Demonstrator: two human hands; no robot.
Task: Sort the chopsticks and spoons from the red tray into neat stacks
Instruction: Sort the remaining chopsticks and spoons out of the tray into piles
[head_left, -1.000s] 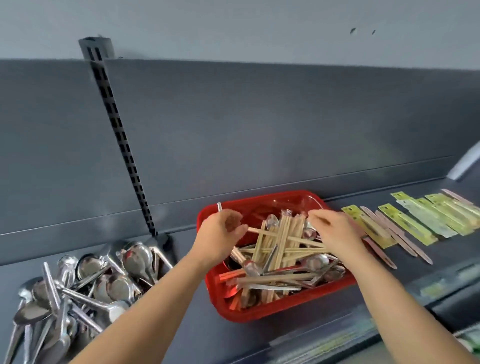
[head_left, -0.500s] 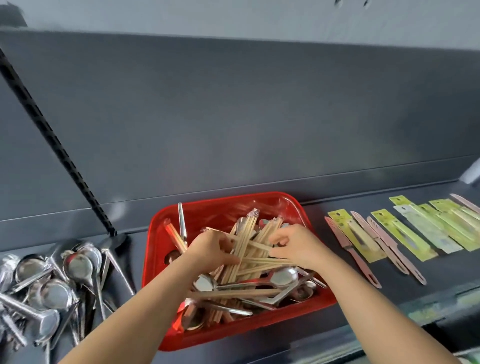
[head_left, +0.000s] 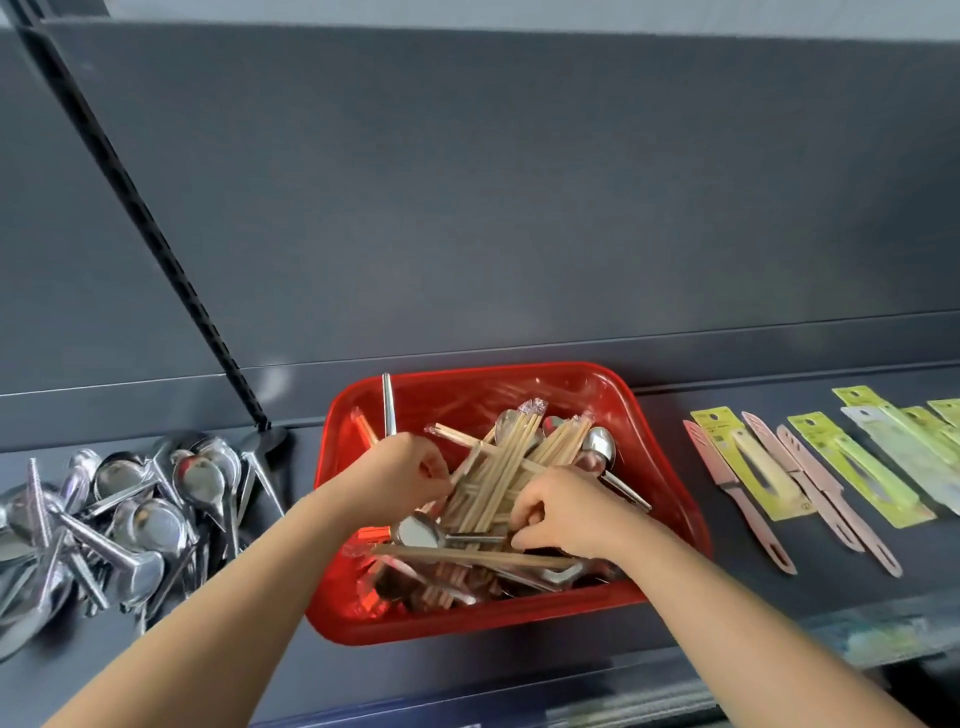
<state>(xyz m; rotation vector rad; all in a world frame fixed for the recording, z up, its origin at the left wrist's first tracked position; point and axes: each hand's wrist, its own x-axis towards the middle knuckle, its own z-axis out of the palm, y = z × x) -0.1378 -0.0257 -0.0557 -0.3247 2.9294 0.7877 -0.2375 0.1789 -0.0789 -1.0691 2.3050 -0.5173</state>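
- Red tray (head_left: 662, 457): set on the dark shelf (head_left: 779, 587) against the back panel, between a loose heap of metal spoons (head_left: 145, 509) on the left and rows of goods on the right.
- Chopsticks (head_left: 498, 467): pale wooden sticks, piled crosswise in the tray, several wrapped in clear film.
- Spoons (head_left: 600, 447): mixed among and under the chopsticks inside the tray; one handle is propped upright against the far left wall.
- Left hand (head_left: 400, 478): held over the tray's left half, fingers curled and pinching chopsticks at the edge of the pile.
- Right hand (head_left: 561, 512): placed just beside the left, fingers curled down round the near ends of chopsticks.
- Pink knives (head_left: 737, 493) and yellow-green carded packs (head_left: 852, 467): laid side by side, apart from the tray.
- Slotted upright (head_left: 156, 234): seen slanting down to the shelf behind the heap.
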